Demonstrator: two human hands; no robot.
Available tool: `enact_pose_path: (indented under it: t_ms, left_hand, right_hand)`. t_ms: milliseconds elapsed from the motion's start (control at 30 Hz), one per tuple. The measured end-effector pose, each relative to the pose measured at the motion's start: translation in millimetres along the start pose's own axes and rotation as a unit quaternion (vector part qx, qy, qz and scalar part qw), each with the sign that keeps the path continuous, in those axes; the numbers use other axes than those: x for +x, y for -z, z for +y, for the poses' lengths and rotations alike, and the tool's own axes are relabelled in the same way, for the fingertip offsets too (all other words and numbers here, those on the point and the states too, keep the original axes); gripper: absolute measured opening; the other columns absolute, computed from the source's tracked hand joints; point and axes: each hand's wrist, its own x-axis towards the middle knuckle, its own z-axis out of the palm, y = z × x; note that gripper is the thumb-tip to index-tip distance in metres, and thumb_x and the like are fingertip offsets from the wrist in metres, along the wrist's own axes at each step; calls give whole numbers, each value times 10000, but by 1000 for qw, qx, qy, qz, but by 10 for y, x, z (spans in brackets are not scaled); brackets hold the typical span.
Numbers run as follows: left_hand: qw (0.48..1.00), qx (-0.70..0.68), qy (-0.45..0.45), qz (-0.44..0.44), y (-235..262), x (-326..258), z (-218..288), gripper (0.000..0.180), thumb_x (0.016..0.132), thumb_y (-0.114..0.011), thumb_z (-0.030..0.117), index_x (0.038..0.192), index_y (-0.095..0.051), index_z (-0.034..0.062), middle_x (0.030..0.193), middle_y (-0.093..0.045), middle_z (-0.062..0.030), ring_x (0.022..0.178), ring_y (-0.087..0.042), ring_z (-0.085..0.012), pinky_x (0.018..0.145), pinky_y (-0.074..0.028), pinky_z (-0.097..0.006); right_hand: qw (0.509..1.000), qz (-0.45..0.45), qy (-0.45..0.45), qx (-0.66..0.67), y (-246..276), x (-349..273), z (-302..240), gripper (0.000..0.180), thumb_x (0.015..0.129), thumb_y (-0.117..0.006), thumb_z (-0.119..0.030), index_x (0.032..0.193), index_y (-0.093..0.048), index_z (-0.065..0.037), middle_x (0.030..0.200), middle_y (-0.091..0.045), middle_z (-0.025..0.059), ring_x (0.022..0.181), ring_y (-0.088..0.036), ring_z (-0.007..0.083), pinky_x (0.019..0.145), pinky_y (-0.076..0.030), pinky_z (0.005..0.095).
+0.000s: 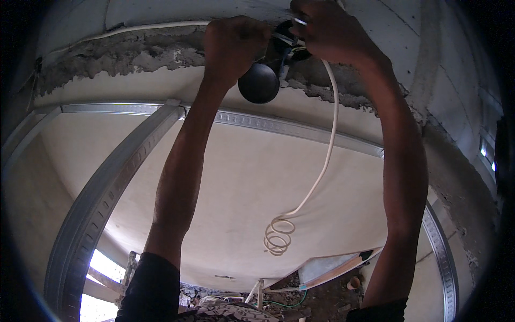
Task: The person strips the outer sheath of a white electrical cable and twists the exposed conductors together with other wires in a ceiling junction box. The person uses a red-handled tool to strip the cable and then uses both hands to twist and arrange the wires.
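Both arms are raised to a dark opening (281, 40) where the rough wall top meets the ceiling. Thin wires (284, 39) in grey and white, with a blue one below, come out between my hands. My left hand (236, 48) is closed, its fingertips at the end of these wires. On the other side, my right hand (335, 35) has its fingers curled at the wires; a small shiny thing shows by them, but what they pinch is hidden. A round black disc (258, 83) sits just below my left hand. A white cable (333, 118) hangs from beside my right hand, its lower end coiled.
Metal channels (268, 124) run along the wall, and a wide one (115, 182) slants down at left. Another white cable (134, 27) follows the broken plaster edge. Far below lie rubble, a green hose (292, 305), a board (338, 273) and a small reddish-brown pot (353, 283).
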Motion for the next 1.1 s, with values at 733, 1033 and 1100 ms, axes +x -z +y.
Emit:
enact_pose_path:
  t_ms: [733, 1033, 1100]
  left_hand:
    - [981, 51, 128, -136, 86, -68, 404, 214, 795, -716, 162, 915, -705, -15, 777, -710, -141, 747, -704, -209, 699, -541, -329]
    - [982, 54, 71, -167, 82, -79, 297, 261, 792, -738, 123, 1015, -672, 4, 915, -719, -101, 856, -698, -193, 769, -547, -315]
    - [981, 87, 50, -168, 85, -45, 305, 240, 779, -713, 92, 995, -677, -5, 899, -720, -117, 838, -705, -199, 760, -549, -315]
  right_hand:
    - [839, 227, -183, 460, -1114, -828, -72, 268, 918, -628, -310, 945, -704, -54, 745, -670, 48, 517, -514, 57, 446, -396, 245]
    - [810, 253, -188, 494, -1424, -488, -206, 228, 897, -632, -204, 830, -689, 6, 651, -633, 59, 577, -563, 101, 553, -430, 288]
    - [824, 257, -189, 469, -1481, -456, -145, 195, 887, -637, -181, 833, -690, -2, 660, -637, 60, 584, -561, 101, 556, -419, 284]
